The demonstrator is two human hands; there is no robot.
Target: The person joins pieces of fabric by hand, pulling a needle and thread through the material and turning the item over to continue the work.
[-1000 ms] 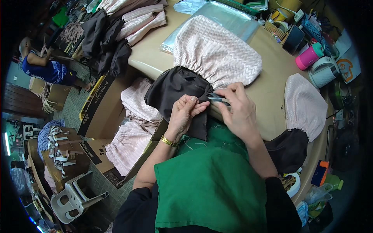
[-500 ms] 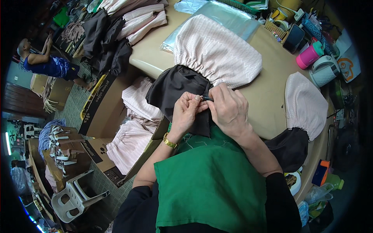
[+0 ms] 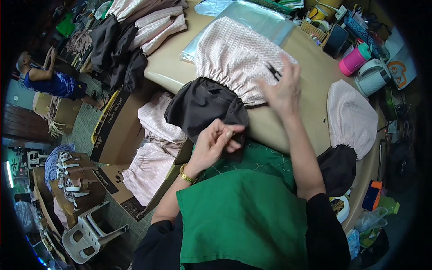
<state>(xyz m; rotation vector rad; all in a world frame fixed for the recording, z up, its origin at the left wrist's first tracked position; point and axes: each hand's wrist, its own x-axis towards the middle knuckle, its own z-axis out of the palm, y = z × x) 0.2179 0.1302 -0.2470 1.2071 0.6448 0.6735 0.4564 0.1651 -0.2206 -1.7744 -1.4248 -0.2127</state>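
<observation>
A garment with a pink zigzag-knit part (image 3: 234, 58) gathered onto a black part (image 3: 202, 105) lies on the beige table (image 3: 274, 130) in front of me. My left hand (image 3: 215, 145) pinches the lower edge of the black fabric near my green apron (image 3: 243, 216). My right hand (image 3: 284, 90) is lifted over the pink part with its fingers spread and nothing in it. Small black thread snips (image 3: 273, 71) lie on the pink fabric just beside its fingertips.
A second pink and black garment (image 3: 351, 121) lies at the table's right edge. A pink bottle (image 3: 353, 60), a white kettle (image 3: 371, 76) and a clear plastic bag (image 3: 256, 18) stand behind. Left are a cardboard box (image 3: 118, 130) of pink garments, a garment pile (image 3: 135, 31) and another person (image 3: 45, 78).
My right hand has left the black fabric and moved up and to the right, letting the snips go onto the pink part. My left hand stays pinched on the black edge.
</observation>
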